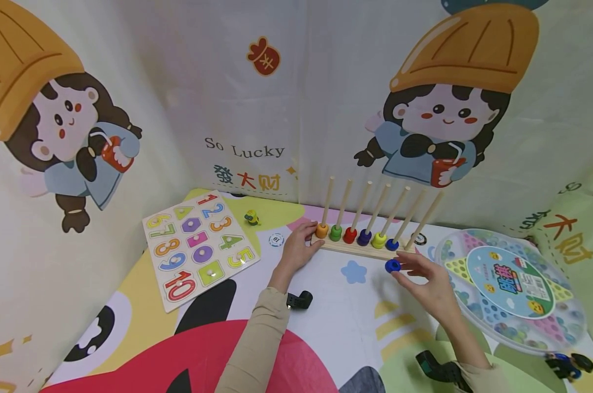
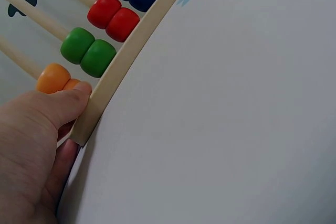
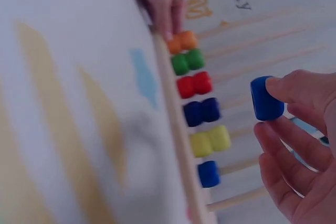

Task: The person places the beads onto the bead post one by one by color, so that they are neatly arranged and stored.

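A wooden bead stand (image 1: 357, 251) with several upright pegs stands near the back wall. My left hand (image 1: 295, 252) grips the left end of its base, thumb beside the orange beads (image 2: 53, 78). Between thumb and fingertips, my right hand (image 1: 430, 284) pinches a blue bead (image 3: 268, 99), held off the pegs in front of the stand's right part. Pairs of green beads (image 3: 188, 62), red beads (image 3: 194, 85), dark blue beads (image 3: 202, 112) and yellow beads (image 3: 210, 141) sit on their pegs. A single blue bead (image 3: 209, 174) is on another, and the rightmost peg (image 1: 425, 218) is bare.
At left lies a number puzzle board (image 1: 198, 245), with a small yellow toy (image 1: 251, 217) behind it. A round marble game board (image 1: 512, 284) lies right of my right hand. A small dark figure (image 1: 568, 365) lies at the right edge. The printed curtain (image 1: 325, 109) closes off the back.
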### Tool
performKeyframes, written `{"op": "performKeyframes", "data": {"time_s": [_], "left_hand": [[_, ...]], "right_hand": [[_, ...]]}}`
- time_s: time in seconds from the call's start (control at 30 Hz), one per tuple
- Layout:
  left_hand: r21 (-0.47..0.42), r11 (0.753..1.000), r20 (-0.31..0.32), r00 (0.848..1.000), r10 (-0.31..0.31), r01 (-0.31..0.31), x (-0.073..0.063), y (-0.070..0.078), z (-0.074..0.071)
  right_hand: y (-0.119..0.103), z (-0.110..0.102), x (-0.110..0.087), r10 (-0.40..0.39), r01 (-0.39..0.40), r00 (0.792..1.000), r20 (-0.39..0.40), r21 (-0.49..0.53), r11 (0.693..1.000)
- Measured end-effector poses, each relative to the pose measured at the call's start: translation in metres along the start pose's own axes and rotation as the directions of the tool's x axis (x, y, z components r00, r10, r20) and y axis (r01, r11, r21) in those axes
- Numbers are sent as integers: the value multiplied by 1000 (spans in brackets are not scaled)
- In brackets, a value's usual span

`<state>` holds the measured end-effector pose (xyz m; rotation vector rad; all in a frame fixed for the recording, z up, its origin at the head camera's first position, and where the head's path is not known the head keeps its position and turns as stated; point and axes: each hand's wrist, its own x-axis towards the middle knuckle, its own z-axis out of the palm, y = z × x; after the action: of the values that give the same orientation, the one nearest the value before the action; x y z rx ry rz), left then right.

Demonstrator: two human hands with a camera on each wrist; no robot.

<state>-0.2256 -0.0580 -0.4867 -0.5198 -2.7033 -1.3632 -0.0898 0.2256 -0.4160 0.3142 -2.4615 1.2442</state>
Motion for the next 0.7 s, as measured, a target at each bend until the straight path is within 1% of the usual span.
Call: {"op": "performKeyframes", "data": {"time_s": [0.13,0.2,0.3,0.47,0.7], "left_hand": [[5,1000,-5,1000,5,-5,0,-1,1],[5,1000,-7,1000,4,-4,0,-1,1],[3,1000,-5,1000,-1,1,0,0,1],[0,1000,-3,1000,1,-1,0,1,1],[4,999,-35,998,54,-54,2,-1,1]], "right_hand": [[-7,-12,15,16,-17,996,-88,-10,1000],[-11,-18,23,17,-18,991,-134,-7,1000],[-17,-29,35,15,-21,983,-185,-32,999],[-27,-49,54,1,-16,973,-232,-62,998],[-38,-67,77,-45,27,962,-268,-71,997]]}}
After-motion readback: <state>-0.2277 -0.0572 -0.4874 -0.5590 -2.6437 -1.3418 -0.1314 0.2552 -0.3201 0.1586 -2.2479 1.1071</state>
